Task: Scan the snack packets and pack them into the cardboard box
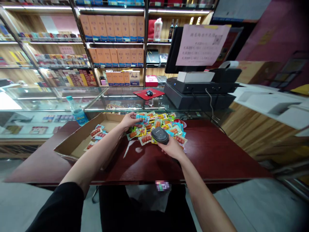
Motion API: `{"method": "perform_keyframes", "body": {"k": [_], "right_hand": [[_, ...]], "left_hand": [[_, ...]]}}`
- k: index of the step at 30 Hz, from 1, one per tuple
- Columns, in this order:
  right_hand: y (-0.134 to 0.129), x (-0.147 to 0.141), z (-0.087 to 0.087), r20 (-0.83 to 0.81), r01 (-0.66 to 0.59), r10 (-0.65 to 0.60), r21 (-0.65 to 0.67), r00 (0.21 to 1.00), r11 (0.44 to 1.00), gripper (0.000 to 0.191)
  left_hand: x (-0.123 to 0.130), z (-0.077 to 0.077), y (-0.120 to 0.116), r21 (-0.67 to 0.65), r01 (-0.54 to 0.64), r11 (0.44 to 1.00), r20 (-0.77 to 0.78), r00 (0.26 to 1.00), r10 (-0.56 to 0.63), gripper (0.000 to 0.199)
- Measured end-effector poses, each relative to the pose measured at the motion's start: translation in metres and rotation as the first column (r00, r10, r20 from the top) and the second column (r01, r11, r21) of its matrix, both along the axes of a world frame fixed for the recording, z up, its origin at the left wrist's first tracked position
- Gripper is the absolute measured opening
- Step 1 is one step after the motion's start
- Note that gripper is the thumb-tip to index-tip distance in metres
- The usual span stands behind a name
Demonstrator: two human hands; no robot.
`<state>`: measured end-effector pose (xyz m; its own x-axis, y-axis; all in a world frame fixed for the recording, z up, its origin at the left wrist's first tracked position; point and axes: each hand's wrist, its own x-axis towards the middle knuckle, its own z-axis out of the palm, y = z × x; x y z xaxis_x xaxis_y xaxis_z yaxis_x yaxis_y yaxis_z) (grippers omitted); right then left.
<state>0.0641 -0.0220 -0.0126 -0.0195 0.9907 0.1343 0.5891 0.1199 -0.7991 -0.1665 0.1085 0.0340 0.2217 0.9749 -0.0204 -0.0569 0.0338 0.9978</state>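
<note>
My right hand point(172, 147) is wrapped round the grip of a dark barcode scanner point(159, 135), its head over the front of a pile of small snack packets point(147, 139). At the pile's left side, my left hand point(129, 120) pinches a blue snack packet point(142, 119). The packets are clear and colourful, and several show reddish sausages inside. Left of the pile lies a shallow open cardboard box point(72, 146). A few sausage packets point(96, 131) rest in it, and my left forearm covers part of it.
Behind the dark red table point(217, 151) runs a glass counter point(96, 100). On it are a mouse on a red mat point(142, 93) and a cash register with a monitor point(172, 51). A water bottle point(78, 111) stands left of the box. Cables hang at the right.
</note>
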Motion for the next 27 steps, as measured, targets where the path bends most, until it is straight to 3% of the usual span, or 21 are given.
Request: {"method": "perform_keyframes", "body": {"k": [3, 7, 11, 14, 18, 23, 27], "right_hand": [[0.008, 0.004, -0.002, 0.005, 0.004, -0.004, 0.005, 1.000, 1.000, 0.026], [0.019, 0.004, -0.002, -0.004, -0.024, 0.024, -0.042, 1.000, 0.999, 0.031], [0.023, -0.004, 0.004, 0.021, -0.076, 0.076, -0.002, 0.997, 0.997, 0.030], [0.023, -0.010, 0.008, 0.009, -0.097, 0.098, -0.035, 0.995, 0.995, 0.030], [0.021, -0.009, 0.007, -0.001, -0.087, 0.087, -0.012, 0.996, 0.996, 0.028], [0.017, 0.003, 0.002, 0.027, -0.022, 0.021, 0.039, 0.999, 0.999, 0.026], [0.010, 0.012, 0.004, 0.025, 0.029, -0.031, 0.057, 0.999, 0.998, 0.024]], "left_hand": [[-0.031, 0.028, -0.001, 0.051, -0.069, 0.996, -0.069, 0.995, 0.072, 0.051], [-0.106, 0.053, -0.020, 0.107, -0.179, 0.978, -0.167, 0.966, 0.195, 0.051], [-0.179, 0.061, -0.042, 0.216, -0.262, 0.940, -0.330, 0.887, 0.323, 0.040], [-0.199, 0.058, -0.047, 0.279, -0.296, 0.914, -0.344, 0.857, 0.383, 0.034], [-0.167, 0.047, -0.036, 0.285, -0.231, 0.930, -0.364, 0.872, 0.327, 0.033], [-0.085, 0.018, -0.012, 0.334, -0.052, 0.941, -0.419, 0.886, 0.198, 0.026], [-0.027, -0.010, 0.005, 0.353, 0.169, 0.920, -0.579, 0.812, 0.074, 0.018]]}}
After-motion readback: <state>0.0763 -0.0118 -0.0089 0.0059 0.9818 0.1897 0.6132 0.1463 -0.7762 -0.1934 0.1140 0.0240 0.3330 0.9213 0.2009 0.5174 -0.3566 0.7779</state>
